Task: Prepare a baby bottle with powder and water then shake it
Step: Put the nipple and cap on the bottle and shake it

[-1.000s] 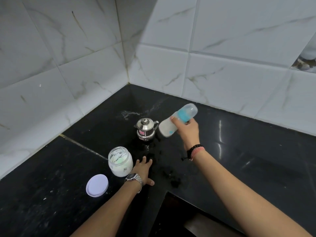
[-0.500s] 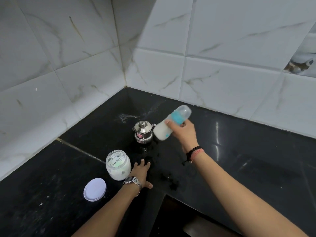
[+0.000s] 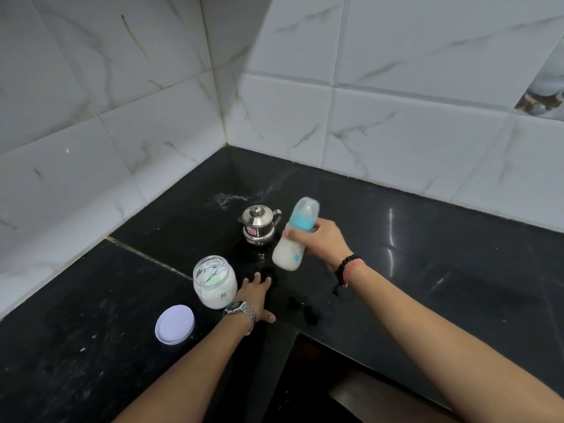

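My right hand (image 3: 325, 241) grips a baby bottle (image 3: 293, 239) round its middle, above the black counter (image 3: 427, 270). The bottle has a clear cap over a blue collar and holds white liquid; it stands nearly upright, cap up and leaning slightly right. A small steel pot (image 3: 258, 225) with a lid stands just left of the bottle. An open glass jar of white powder (image 3: 214, 280) sits in front of the pot. My left hand (image 3: 254, 296) rests flat on the counter beside the jar, fingers straight.
The jar's white lid (image 3: 175, 324) lies on the counter to the left of my left wrist. Tiled walls meet in a corner behind the pot. The counter's front edge drops off into a dark recess (image 3: 320, 392) below my arms.
The bottle has swung from a tilted, nearly sideways pose to almost upright and dropped lower in my right hand. My left hand has stayed on the counter.
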